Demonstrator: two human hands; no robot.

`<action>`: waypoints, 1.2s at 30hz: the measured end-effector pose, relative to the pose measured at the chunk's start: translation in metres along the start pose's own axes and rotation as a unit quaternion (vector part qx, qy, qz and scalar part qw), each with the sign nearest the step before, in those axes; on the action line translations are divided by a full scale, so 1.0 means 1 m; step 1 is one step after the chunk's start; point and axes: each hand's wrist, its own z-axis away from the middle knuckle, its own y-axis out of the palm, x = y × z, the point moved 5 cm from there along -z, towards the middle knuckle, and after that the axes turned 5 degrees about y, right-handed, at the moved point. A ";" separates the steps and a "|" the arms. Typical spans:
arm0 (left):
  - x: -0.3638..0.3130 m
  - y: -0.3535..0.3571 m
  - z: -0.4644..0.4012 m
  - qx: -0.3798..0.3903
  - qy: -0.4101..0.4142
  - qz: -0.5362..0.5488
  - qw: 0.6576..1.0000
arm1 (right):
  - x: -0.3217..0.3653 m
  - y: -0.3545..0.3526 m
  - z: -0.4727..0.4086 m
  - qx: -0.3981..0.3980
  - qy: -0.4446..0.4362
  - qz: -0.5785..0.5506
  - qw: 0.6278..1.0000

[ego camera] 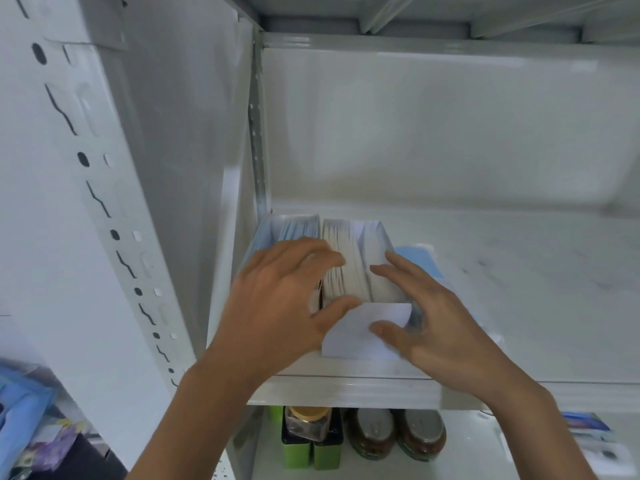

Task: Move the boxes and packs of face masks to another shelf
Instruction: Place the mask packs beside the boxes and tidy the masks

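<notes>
Settling an open white cardboard box of white face masks [349,271] on the white metal shelf [519,271] looks to be the step in hand, though the picture alone cannot rule out that the box is about to be lifted instead. The box stands near the front edge at the left end of the shelf, its long side running front to back and its near flap folded down toward the viewer. Just left of it, touching or nearly so, stands a second open box with pale blue masks [294,228], close against the shelf's left wall. A flat pale blue pack [420,259] lies just right of the white box, partly hidden behind the right hand.

The left hand [277,306] has its fingers spread and lightly bent over the top where the two boxes meet, with the thumb resting on the near flap. The right hand [429,323] lies open against the white box's right side, fingers straight and fanned, the thumb touching the flap from the right. Neither hand clamps the box; both press it between them.

My guess is that the next move calls for squaring the box against its neighbour, then releasing it.
</notes>
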 end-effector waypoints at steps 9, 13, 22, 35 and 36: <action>0.016 -0.002 0.033 -0.070 -0.037 0.026 0.997 | 0.002 0.010 -0.005 0.001 0.005 -0.009 1.000; 0.017 -0.004 0.034 -0.060 -0.032 0.044 0.997 | 0.004 0.012 -0.005 0.015 0.004 -0.016 1.000; 0.006 0.007 0.023 -0.009 -0.002 0.015 1.000 | -0.058 -0.056 0.003 -0.205 0.130 -0.109 0.964; 0.010 0.012 0.025 -0.029 0.022 0.034 0.999 | -0.092 -0.027 -0.003 -0.102 0.259 -0.121 0.953; 0.010 0.012 0.025 -0.029 0.022 0.037 0.999 | -0.092 -0.026 -0.003 -0.095 0.257 -0.106 0.956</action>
